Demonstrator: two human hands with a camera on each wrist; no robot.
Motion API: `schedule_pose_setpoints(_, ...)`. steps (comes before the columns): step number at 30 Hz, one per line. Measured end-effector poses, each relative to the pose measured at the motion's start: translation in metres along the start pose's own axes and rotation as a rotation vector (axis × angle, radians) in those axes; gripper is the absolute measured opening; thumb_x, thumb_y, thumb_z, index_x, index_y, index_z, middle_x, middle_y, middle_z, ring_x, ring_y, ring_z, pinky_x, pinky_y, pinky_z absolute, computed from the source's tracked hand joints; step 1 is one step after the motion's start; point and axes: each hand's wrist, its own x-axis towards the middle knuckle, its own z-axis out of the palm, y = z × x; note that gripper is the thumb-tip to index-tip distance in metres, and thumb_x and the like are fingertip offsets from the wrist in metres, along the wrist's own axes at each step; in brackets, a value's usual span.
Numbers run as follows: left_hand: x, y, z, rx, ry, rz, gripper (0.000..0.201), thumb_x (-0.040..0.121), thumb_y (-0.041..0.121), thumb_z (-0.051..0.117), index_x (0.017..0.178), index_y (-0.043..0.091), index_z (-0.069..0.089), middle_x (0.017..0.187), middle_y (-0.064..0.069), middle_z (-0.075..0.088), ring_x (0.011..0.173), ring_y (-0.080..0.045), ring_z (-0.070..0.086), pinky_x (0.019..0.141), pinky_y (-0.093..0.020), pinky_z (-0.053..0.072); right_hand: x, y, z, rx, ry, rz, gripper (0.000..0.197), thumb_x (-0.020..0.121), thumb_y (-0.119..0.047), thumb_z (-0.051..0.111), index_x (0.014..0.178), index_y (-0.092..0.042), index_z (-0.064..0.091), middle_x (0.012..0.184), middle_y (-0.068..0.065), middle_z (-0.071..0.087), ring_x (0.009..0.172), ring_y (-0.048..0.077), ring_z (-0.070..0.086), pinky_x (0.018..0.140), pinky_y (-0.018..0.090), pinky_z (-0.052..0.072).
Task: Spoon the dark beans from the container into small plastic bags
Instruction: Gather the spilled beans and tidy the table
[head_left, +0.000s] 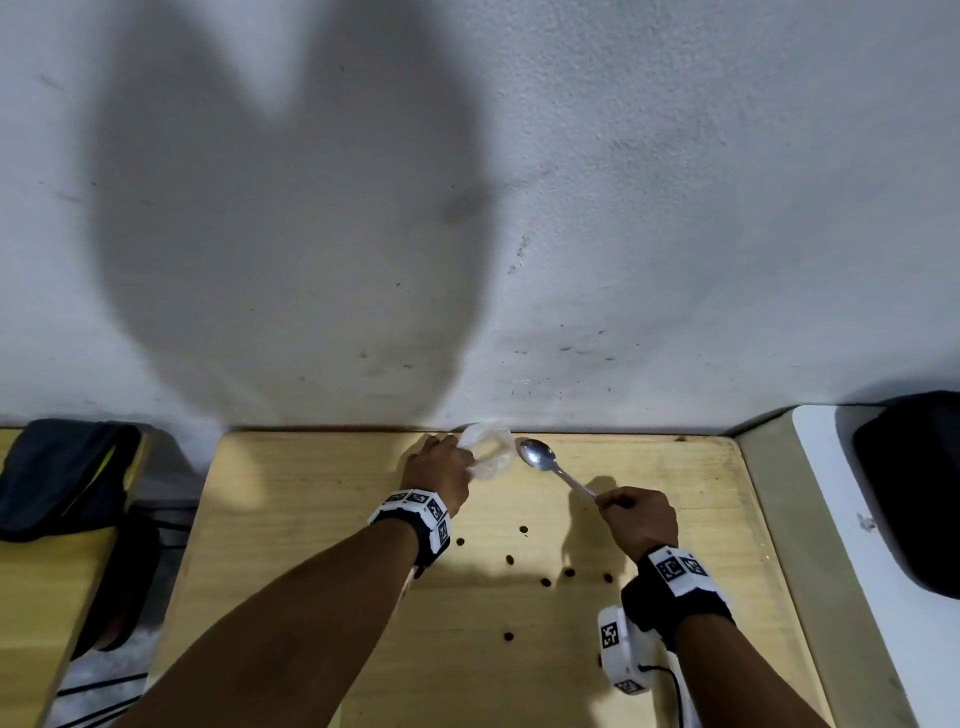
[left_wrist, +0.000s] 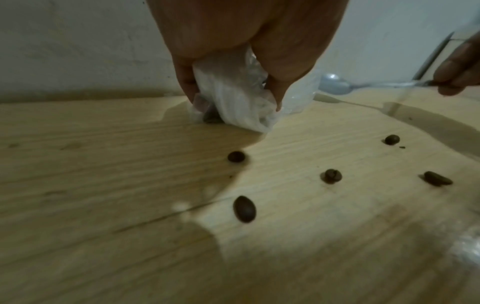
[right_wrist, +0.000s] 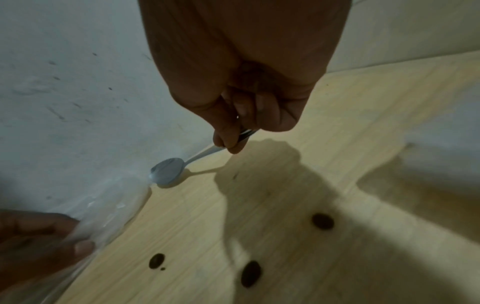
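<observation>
My left hand (head_left: 441, 467) grips a small clear plastic bag (head_left: 488, 449) near the table's far edge; in the left wrist view the fingers (left_wrist: 188, 82) pinch the crumpled bag (left_wrist: 233, 96), whose bottom touches the wood with a dark bean or two inside. My right hand (head_left: 636, 514) holds a metal spoon (head_left: 540, 457) by its handle, bowl empty and just right of the bag's mouth. The spoon (right_wrist: 168, 172) hovers low over the table beside the bag (right_wrist: 111, 203). Several dark beans (head_left: 545, 582) lie scattered on the table. The bean container is out of view.
The wooden table (head_left: 311, 519) butts against a white wall (head_left: 623, 208). A dark bag (head_left: 67, 478) lies on a bench at left. A white appliance (head_left: 857, 519) with a dark object stands at right. Loose beans (left_wrist: 244, 208) lie close to my wrists.
</observation>
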Motion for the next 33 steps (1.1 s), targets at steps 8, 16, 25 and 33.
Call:
schedule_pose_setpoints(8, -0.006, -0.008, -0.006, -0.125, 0.07, -0.067, 0.021, 0.088, 0.019, 0.056, 0.101, 0.019, 0.073, 0.108, -0.006, 0.066, 0.101, -0.027, 0.062, 0.083, -0.03, 0.049, 0.001, 0.013, 0.012, 0.044, -0.01, 0.065, 0.016, 0.087, -0.011, 0.064, 0.09, -0.017, 0.078, 0.098, 0.011, 0.074, 0.088, 0.027, 0.063, 0.075, 0.025, 0.045)
schedule_pose_setpoints(16, -0.024, -0.016, -0.008, -0.143, 0.092, -0.099, 0.028, 0.09, 0.022, 0.053, 0.113, 0.022, 0.068, 0.115, -0.006, 0.063, 0.106, -0.027, 0.059, 0.087, -0.03, 0.044, -0.009, 0.016, 0.022, -0.059, 0.024, -0.028, 0.025, 0.095, -0.025, 0.054, 0.102, -0.017, 0.077, 0.104, 0.013, 0.072, 0.097, 0.034, 0.065, 0.079, 0.032, 0.051)
schedule_pose_setpoints(25, -0.053, -0.015, -0.001, -0.242, 0.128, -0.115, 0.026, 0.09, 0.023, 0.057, 0.113, 0.021, 0.069, 0.115, -0.005, 0.065, 0.108, -0.025, 0.059, 0.09, -0.028, 0.044, -0.027, 0.023, 0.02, 0.048, -0.024, -0.01, 0.024, 0.081, -0.012, 0.063, 0.081, -0.035, 0.068, 0.089, 0.004, 0.07, 0.081, 0.032, 0.068, 0.077, 0.044, 0.059)
schedule_pose_setpoints(33, -0.076, -0.009, 0.006, -0.299, 0.151, -0.149, 0.027, 0.09, 0.023, 0.056, 0.112, 0.018, 0.069, 0.115, -0.01, 0.065, 0.107, -0.03, 0.058, 0.091, -0.032, 0.046, -0.05, 0.05, 0.021, 0.038, 0.041, 0.014, 0.035, 0.079, -0.002, 0.061, 0.11, -0.017, 0.067, 0.121, 0.009, 0.063, 0.107, 0.028, 0.061, 0.084, 0.031, 0.051)
